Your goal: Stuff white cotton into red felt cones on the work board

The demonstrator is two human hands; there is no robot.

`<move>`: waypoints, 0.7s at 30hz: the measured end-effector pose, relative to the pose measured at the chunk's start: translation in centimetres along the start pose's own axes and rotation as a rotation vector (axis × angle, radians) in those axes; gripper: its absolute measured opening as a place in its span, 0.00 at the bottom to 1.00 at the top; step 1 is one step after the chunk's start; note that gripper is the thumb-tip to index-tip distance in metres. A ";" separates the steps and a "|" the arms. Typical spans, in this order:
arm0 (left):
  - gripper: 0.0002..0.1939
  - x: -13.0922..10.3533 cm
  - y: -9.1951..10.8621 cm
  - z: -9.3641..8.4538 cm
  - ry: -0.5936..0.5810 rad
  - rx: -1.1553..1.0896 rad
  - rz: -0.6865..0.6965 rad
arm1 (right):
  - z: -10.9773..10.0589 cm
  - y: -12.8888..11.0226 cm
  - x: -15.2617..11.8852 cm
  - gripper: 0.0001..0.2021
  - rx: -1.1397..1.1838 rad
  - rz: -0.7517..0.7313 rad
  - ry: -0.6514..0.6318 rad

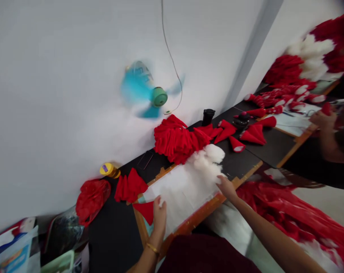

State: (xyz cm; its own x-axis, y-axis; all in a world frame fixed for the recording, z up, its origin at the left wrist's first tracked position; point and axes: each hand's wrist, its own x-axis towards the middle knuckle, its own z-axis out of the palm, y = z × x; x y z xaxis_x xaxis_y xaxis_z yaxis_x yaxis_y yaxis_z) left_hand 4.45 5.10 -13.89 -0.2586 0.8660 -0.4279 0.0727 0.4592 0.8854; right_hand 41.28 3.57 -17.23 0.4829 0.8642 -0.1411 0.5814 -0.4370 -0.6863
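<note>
My left hand (160, 217) is closed on the wide end of a red fabric cone (146, 211), its tip pointing left over the board's near left corner. My right hand (226, 187) is at the right edge of a loose heap of white fibre stuffing (204, 167); its fingertips pinch the fluff, though blur hides how much is between them. Under both hands lies a white-covered board (176, 191) with a wooden frame. A big pile of red fabric pieces (174, 139) sits behind the stuffing. Several more red pieces (130, 185) lie left of the board.
Red cones (253, 133) and a black cup (208, 116) stand along the dark table. A phone (145, 160), yellow-lidded jar (110, 170) and red plastic bag (93, 200) are to the left. A fan (159, 96) spins by the wall. Another person's hand (325, 119) works at far right.
</note>
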 end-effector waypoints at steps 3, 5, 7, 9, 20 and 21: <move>0.18 -0.8 0.6 5.4 -0.265 0.038 0.018 | 2.6 -1.1 0.9 0.21 0.093 0.037 -0.026; 0.23 -0.8 1.1 8.7 -0.392 0.073 0.009 | 4.8 -2.8 0.8 0.24 0.175 0.046 -0.063; 0.31 -0.3 1.5 11.5 -0.411 0.108 0.029 | 6.9 -4.5 0.2 0.24 0.265 0.019 -0.123; 0.35 0.6 1.9 13.4 -0.400 0.140 0.028 | 8.3 -5.6 -0.6 0.20 0.336 -0.027 -0.184; 0.14 4.6 2.8 18.6 -0.341 0.096 0.108 | 6.0 -6.1 1.0 0.36 0.013 -0.371 -0.220; 0.10 4.5 2.8 19.1 -0.351 0.090 0.095 | 6.2 -6.1 1.6 0.39 -0.053 -0.390 -0.295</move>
State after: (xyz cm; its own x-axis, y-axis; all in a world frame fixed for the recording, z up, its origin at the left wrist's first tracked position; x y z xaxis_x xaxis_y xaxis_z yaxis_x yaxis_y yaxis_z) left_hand 21.88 14.09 -16.83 0.0978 0.9134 -0.3951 0.1694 0.3759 0.9111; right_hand 34.42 9.15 -17.64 0.0207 0.9964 -0.0825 0.7183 -0.0723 -0.6920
